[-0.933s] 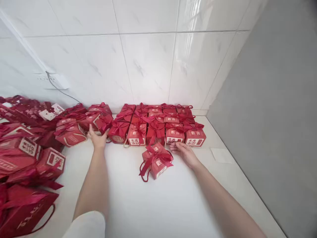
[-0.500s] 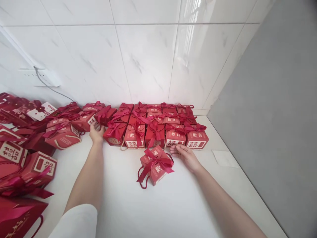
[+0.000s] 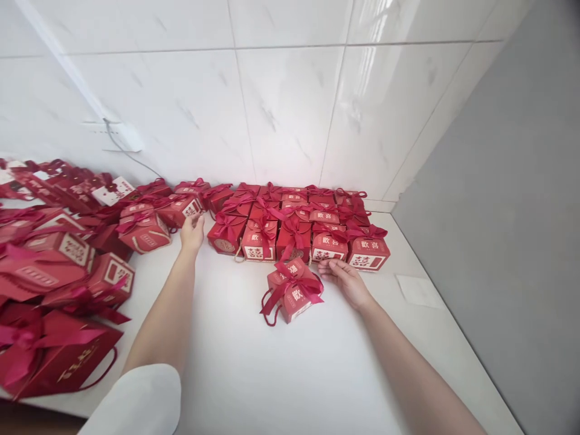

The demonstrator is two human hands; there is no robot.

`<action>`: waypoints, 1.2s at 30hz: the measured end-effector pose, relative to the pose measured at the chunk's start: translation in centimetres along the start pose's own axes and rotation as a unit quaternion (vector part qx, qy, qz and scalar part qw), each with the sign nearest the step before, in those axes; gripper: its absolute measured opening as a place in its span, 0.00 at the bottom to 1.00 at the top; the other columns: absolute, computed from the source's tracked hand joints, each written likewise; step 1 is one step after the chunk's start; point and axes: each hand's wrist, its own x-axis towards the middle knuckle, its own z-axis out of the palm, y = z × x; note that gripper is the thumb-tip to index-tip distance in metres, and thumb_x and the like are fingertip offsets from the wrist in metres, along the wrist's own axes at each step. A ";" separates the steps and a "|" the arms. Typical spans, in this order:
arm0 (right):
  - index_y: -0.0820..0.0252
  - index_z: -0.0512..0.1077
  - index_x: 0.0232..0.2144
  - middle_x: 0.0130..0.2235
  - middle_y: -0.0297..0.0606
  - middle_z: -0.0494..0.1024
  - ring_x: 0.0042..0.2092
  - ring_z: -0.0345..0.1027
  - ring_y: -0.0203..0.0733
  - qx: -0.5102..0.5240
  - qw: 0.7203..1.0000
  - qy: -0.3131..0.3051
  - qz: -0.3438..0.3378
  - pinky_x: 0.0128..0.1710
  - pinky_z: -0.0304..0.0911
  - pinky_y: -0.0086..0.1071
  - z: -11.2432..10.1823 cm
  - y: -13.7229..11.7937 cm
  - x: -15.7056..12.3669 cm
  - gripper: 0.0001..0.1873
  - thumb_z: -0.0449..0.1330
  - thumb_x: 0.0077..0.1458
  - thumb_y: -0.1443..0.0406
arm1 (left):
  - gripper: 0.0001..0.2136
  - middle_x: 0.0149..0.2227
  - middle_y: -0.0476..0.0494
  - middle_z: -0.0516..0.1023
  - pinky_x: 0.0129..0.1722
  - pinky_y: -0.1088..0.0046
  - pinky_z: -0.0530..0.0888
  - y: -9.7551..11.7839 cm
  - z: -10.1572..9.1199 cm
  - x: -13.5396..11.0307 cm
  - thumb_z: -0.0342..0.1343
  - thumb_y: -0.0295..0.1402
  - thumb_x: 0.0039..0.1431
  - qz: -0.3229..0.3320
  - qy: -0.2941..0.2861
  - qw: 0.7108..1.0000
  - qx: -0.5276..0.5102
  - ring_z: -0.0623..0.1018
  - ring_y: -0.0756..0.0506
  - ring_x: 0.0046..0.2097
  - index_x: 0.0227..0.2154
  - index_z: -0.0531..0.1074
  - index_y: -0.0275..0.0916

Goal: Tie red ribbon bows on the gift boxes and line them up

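The left hand (image 3: 192, 237) is spread, thumb apart from fingers, at the near end of a red box (image 3: 178, 209); contact is unclear. The right hand (image 3: 350, 283) is half-open, fingers side by side, between a ribboned box (image 3: 293, 296), askew on the white table (image 3: 258, 368), and the packed rows of boxes (image 3: 330, 246) behind.

“歡喜” and “囍” on red boxes (image 3: 369, 251)

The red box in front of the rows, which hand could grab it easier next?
Probably the right hand: it is close beside that box. The left hand is farther away, next to another box.
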 end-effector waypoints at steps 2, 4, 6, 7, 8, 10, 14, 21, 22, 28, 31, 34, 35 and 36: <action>0.53 0.81 0.37 0.40 0.39 0.82 0.44 0.76 0.42 -0.001 1.000 0.000 -0.001 0.47 0.70 0.36 0.0 0.0 -0.1 0.18 0.68 0.51 0.49 | 0.15 0.43 0.37 0.81 0.56 0.59 0.72 1.5 -3.1 -1.6 0.54 0.38 0.60 0.007 0.039 0.999 0.027 0.78 0.41 0.49 0.43 0.76 0.33; 0.53 0.81 0.36 0.40 0.38 0.82 0.43 0.76 0.43 -0.004 1.000 0.000 -0.003 0.47 0.70 0.36 0.0 0.1 -0.2 0.18 0.69 0.50 0.48 | 0.14 0.46 0.36 0.79 0.58 0.58 0.70 3.7 -6.8 -3.8 0.53 0.35 0.60 0.029 0.105 0.992 0.065 0.76 0.40 0.51 0.44 0.76 0.33; 0.53 0.81 0.35 0.40 0.38 0.82 0.43 0.76 0.43 -0.008 1.000 0.003 -0.006 0.46 0.70 0.36 0.0 0.3 -0.3 0.18 0.70 0.48 0.48 | 0.15 0.45 0.36 0.78 0.57 0.54 0.69 6.1 -10.7 -6.8 0.50 0.35 0.61 0.073 0.231 0.957 0.160 0.76 0.38 0.51 0.45 0.76 0.34; 0.53 0.81 0.35 0.40 0.38 0.82 0.43 0.76 0.43 -0.011 1.000 0.004 -0.008 0.46 0.70 0.36 0.0 0.4 -0.3 0.18 0.70 0.48 0.48 | 0.15 0.46 0.36 0.78 0.57 0.51 0.68 7.1 -12.7 -8.6 0.50 0.36 0.61 0.068 0.298 0.929 0.208 0.75 0.36 0.52 0.46 0.75 0.36; 0.53 0.81 0.35 0.40 0.38 0.82 0.43 0.76 0.43 -0.013 1.000 0.005 -0.010 0.46 0.70 0.36 0.0 0.5 -0.3 0.18 0.70 0.48 0.48 | 0.16 0.50 0.36 0.76 0.57 0.47 0.66 7.8 -14.5 -10.4 0.52 0.38 0.60 0.048 0.361 0.895 0.257 0.72 0.33 0.56 0.48 0.74 0.40; 0.53 0.80 0.35 0.39 0.38 0.82 0.43 0.75 0.43 -0.018 1.000 0.006 -0.013 0.47 0.70 0.37 0.0 0.6 -0.4 0.18 0.70 0.48 0.48 | 0.21 0.59 0.35 0.68 0.59 0.44 0.64 8.3 -17.4 -13.8 0.55 0.40 0.57 -0.005 0.429 0.851 0.302 0.65 0.30 0.63 0.54 0.67 0.44; 0.53 0.80 0.34 0.39 0.37 0.82 0.43 0.75 0.43 -0.023 1.000 0.006 -0.019 0.47 0.70 0.37 0.0 0.7 -0.4 0.19 0.70 0.47 0.47 | 0.22 0.58 0.32 0.66 0.54 0.39 0.69 6.4 -19.7 -17.2 0.51 0.38 0.56 -0.226 0.422 0.834 0.274 0.68 0.27 0.61 0.54 0.61 0.46; 0.54 0.79 0.34 0.39 0.38 0.82 0.43 0.75 0.44 -0.035 0.999 0.006 -0.027 0.48 0.69 0.39 0.0 0.9 -0.4 0.20 0.69 0.47 0.47 | 0.39 0.60 0.17 0.63 0.50 0.33 0.68 5.4 -15.5 -17.6 0.59 0.48 0.52 -0.294 0.131 0.886 0.334 0.72 0.19 0.56 0.65 0.56 0.40; 0.54 0.79 0.34 0.39 0.38 0.82 0.43 0.75 0.45 -0.037 0.999 0.005 -0.027 0.48 0.69 0.40 0.0 0.9 -0.4 0.20 0.69 0.48 0.47 | 0.40 0.59 0.17 0.65 0.51 0.33 0.67 5.3 -14.8 -17.7 0.59 0.50 0.53 -0.286 0.086 0.894 0.334 0.72 0.19 0.56 0.66 0.54 0.41; 0.53 0.79 0.34 0.40 0.38 0.82 0.43 0.75 0.45 -0.044 0.999 0.005 -0.027 0.49 0.69 0.41 0.1 0.7 -0.5 0.20 0.69 0.47 0.46 | 0.44 0.60 0.18 0.67 0.57 0.33 0.61 3.4 -10.1 -15.1 0.64 0.50 0.48 -0.188 -0.043 0.951 0.243 0.70 0.20 0.60 0.66 0.57 0.41; 0.53 0.79 0.35 0.40 0.38 0.82 0.44 0.75 0.45 -0.045 0.999 0.003 -0.028 0.49 0.69 0.40 0.0 0.7 -0.5 0.20 0.69 0.48 0.46 | 0.43 0.63 0.16 0.62 0.60 0.33 0.58 2.9 -7.5 -11.6 0.67 0.40 0.47 -0.181 -0.040 0.964 0.190 0.67 0.19 0.62 0.66 0.58 0.37; 0.53 0.80 0.35 0.40 0.37 0.82 0.44 0.75 0.45 -0.045 0.999 0.002 -0.028 0.49 0.69 0.40 -0.1 0.9 -0.4 0.20 0.68 0.48 0.46 | 0.43 0.62 0.14 0.62 0.59 0.30 0.56 2.8 -5.2 -8.0 0.65 0.29 0.47 -0.176 -0.029 0.969 0.169 0.66 0.18 0.62 0.67 0.56 0.35; 0.53 0.80 0.35 0.40 0.37 0.82 0.44 0.75 0.45 -0.046 0.999 0.001 -0.028 0.49 0.69 0.40 -0.2 1.0 -0.4 0.20 0.68 0.48 0.46 | 0.43 0.62 0.13 0.62 0.59 0.30 0.56 2.9 -4.7 -7.0 0.64 0.27 0.47 -0.165 -0.029 0.973 0.159 0.66 0.18 0.62 0.68 0.55 0.35; 0.53 0.80 0.35 0.40 0.37 0.82 0.44 0.75 0.45 -0.046 0.999 0.001 -0.028 0.49 0.69 0.40 -0.2 1.0 -0.3 0.20 0.68 0.48 0.46 | 0.44 0.61 0.14 0.63 0.59 0.31 0.57 2.9 -4.3 -6.3 0.64 0.26 0.47 -0.149 -0.033 0.978 0.143 0.67 0.19 0.62 0.68 0.54 0.34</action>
